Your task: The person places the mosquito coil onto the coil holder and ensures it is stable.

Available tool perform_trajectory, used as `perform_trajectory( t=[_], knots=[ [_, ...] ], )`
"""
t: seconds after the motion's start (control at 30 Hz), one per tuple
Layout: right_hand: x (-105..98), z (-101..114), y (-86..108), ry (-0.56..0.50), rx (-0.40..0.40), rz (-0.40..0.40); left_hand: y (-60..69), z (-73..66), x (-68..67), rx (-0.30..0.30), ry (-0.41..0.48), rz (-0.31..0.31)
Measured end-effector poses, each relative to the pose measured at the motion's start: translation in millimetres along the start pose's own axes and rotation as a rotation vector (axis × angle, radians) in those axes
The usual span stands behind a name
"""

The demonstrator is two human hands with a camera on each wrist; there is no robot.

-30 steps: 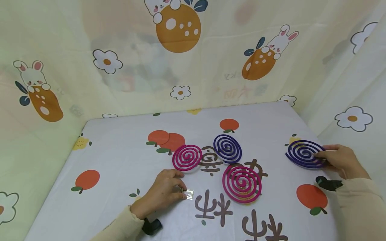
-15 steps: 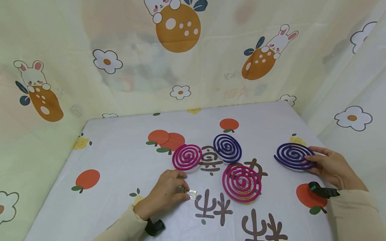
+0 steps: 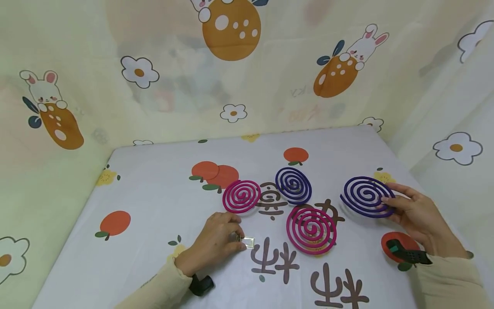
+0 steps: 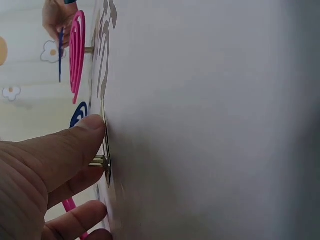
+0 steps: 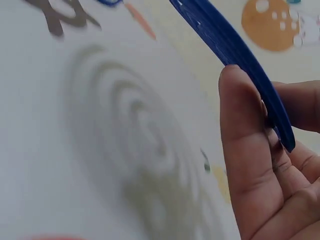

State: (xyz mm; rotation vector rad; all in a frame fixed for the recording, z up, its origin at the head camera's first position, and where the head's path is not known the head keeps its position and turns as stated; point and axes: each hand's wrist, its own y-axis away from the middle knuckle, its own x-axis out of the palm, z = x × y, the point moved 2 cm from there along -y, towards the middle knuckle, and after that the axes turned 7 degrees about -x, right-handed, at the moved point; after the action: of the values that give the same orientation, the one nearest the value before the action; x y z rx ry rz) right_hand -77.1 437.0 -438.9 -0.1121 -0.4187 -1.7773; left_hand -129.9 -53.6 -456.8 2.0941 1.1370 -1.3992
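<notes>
On the right, my right hand [image 3: 418,216] pinches the rim of a dark blue mosquito coil [image 3: 367,197] between thumb and fingers. The right wrist view shows this coil [image 5: 250,65] raised off the cloth, its spiral shadow below. My left hand [image 3: 214,240] pinches a small metal coil stand [image 3: 248,243] low at the table. In the left wrist view the stand [image 4: 106,150] has a thin flat base and an upright prong, partly hidden by the fingers. Ahead lie a pink coil [image 3: 241,196], another blue coil [image 3: 293,185] and a nearer pink coil [image 3: 311,230].
The nearer pink coil [image 4: 76,55] is propped above the table on a metal post [image 4: 89,50]. A white cloth printed with fruit and brown characters covers the table [image 3: 162,206]. A cream curtain [image 3: 173,103] rises behind it and at both sides.
My right hand has carried the blue coil leftward, toward the other coils, and now holds it lifted and tilted. The left hand with the stand has shifted slightly right. The head view has tilted slightly.
</notes>
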Motion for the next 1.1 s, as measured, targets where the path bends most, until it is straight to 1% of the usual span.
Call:
perform_trajectory(
  t=[0.1, 0.23, 0.33, 0.53, 0.6, 0.67, 0.73, 0.87, 0.97, 1.1],
  knots=[
    [13.6, -2.2, 3.9, -0.011, -0.013, 0.050, -0.1, -0.1, -0.1, -0.002, -0.006, -0.003],
    [32.3, -6.0, 7.0, 0.036, -0.012, 0.077, -0.2, 0.1, 1.3, -0.005, -0.018, -0.025],
    [46.8, -9.5, 9.7, 0.057, -0.034, 0.101, -0.2, -1.2, 1.2, -0.004, -0.026, -0.034],
    [77.2, -16.0, 15.8, 0.084, -0.080, 0.160, 2.2, 0.4, -3.0, -0.046, -0.048, -0.004],
    [86.6, -18.6, 17.9, 0.089, -0.091, 0.182, 5.2, 2.7, -5.9, -0.050, -0.046, 0.003],
    [96.3, -21.3, 19.8, 0.083, -0.105, 0.212, 9.5, 4.9, -9.2, -0.031, -0.046, 0.006],
    [105.6, -23.8, 21.6, 0.082, -0.112, 0.232, 14.5, 6.6, -11.2, 0.004, -0.047, 0.018],
    [121.3, -28.6, 23.8, 0.082, -0.110, 0.268, 25.8, 7.6, -12.9, 0.043, -0.052, 0.073],
    [132.2, -31.9, 25.2, 0.090, -0.100, 0.285, 33.3, 7.6, -12.3, 0.041, -0.055, 0.112],
    [147.7, -36.1, 27.2, 0.114, -0.095, 0.305, 40.1, 8.0, -10.3, 0.028, -0.058, 0.138]
  ],
)
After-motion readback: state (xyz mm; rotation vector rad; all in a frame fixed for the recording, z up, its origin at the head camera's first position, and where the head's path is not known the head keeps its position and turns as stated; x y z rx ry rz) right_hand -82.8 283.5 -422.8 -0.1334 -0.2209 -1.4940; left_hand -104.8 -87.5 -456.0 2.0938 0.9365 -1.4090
